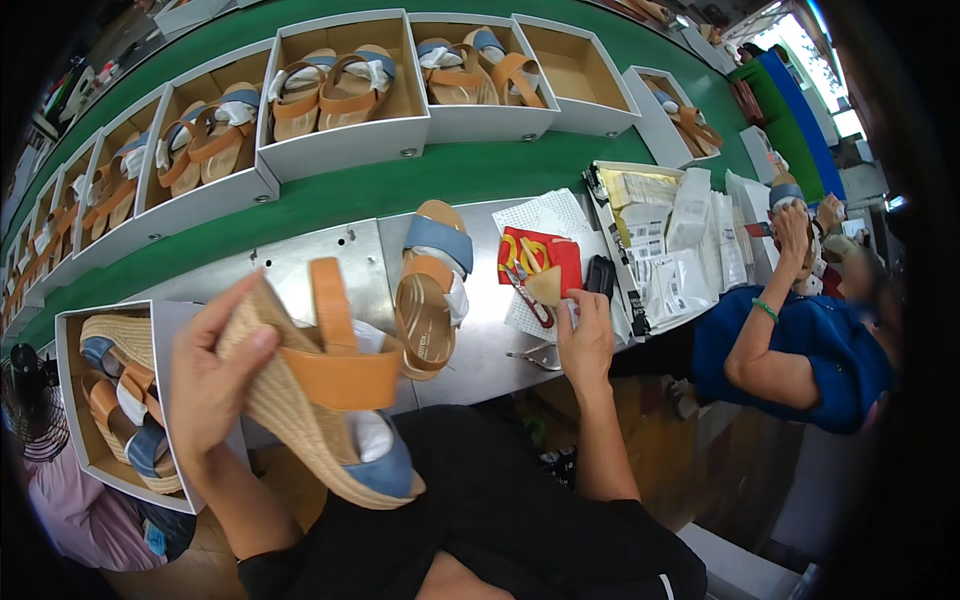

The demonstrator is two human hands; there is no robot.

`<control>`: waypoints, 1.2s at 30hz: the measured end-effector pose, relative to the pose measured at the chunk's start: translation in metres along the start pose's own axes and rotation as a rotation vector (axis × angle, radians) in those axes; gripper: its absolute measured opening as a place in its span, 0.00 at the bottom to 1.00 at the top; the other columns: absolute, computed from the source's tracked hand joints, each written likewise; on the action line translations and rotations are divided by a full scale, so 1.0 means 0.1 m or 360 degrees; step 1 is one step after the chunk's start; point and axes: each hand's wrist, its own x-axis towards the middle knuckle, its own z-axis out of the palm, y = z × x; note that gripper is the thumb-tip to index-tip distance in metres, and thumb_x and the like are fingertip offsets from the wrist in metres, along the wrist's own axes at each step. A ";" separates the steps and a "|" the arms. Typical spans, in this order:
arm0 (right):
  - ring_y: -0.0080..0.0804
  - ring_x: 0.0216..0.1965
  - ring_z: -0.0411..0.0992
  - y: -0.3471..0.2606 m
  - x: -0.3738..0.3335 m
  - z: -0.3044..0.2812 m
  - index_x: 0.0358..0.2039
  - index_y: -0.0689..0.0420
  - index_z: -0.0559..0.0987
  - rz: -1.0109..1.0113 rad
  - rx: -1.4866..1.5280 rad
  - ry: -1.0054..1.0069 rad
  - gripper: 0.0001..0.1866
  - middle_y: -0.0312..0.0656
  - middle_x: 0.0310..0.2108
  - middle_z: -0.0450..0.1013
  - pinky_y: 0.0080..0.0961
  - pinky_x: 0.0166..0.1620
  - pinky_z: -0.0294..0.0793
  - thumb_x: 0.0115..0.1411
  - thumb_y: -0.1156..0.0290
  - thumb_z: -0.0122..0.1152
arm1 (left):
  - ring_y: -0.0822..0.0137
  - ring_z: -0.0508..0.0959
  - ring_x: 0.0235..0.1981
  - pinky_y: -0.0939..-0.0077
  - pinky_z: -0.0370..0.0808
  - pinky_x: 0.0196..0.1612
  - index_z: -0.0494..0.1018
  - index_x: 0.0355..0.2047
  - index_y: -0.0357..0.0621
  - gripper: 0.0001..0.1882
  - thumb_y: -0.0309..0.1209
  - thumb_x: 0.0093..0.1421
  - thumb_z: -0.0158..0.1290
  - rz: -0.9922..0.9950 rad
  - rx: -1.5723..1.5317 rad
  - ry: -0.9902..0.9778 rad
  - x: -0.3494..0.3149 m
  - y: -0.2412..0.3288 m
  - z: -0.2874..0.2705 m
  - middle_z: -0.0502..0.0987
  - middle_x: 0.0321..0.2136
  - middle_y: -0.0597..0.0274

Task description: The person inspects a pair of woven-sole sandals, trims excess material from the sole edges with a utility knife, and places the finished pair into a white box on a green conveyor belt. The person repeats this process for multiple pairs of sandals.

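My left hand (215, 370) grips a wedge sandal (300, 425) by its heel, raised in front of me. The sandal has a rope-textured sole, tan straps, a blue toe band and white paper stuffing. My right hand (585, 345) is over the metal bench, its thumb and fingertips closed at the edge of a small beige wedge-shaped block (545, 287). Beneath that block lie scissors (530, 296) with red handles and a red packet (556, 255). A matching sandal (433, 290) lies sole down on the bench between my hands.
Open shoeboxes (345, 145) with sandals line the green surface beyond; one box (575, 75) holds none. A box with a pair (125, 400) stands at my left. Right of my right hand is a tray of labelled packets (660, 240). A co-worker in blue (800, 350) handles a shoe farther right.
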 end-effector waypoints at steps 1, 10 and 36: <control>0.52 0.40 0.74 0.05 -0.01 -0.05 0.45 0.59 0.78 0.0053 0.0017 -0.0122 0.13 0.51 0.39 0.72 0.41 0.42 0.73 0.60 0.70 0.63 | 0.72 0.78 0.42 0.76 0.75 0.48 0.73 0.56 0.32 0.27 0.30 0.58 0.64 0.0025 -0.0039 -0.0024 0.02 0.05 -0.08 0.80 0.43 0.56; 0.50 0.42 0.70 -0.06 0.02 0.36 0.39 0.57 0.76 -0.0186 -0.0163 -0.0234 0.10 0.47 0.37 0.70 0.44 0.43 0.71 0.57 0.71 0.64 | 0.63 0.82 0.42 0.72 0.76 0.48 0.76 0.51 0.33 0.29 0.44 0.57 0.63 0.0015 0.0660 -0.0306 0.30 -0.01 0.21 0.82 0.41 0.46; 0.31 0.26 0.70 -1.15 0.41 -0.91 0.61 0.52 0.65 -0.0778 0.3193 -0.0644 0.33 0.41 0.31 0.67 0.23 0.27 0.73 0.58 0.61 0.69 | 0.74 0.77 0.41 0.77 0.74 0.47 0.75 0.57 0.42 0.27 0.34 0.57 0.64 0.0097 0.0373 -0.0615 0.23 0.13 0.31 0.81 0.41 0.59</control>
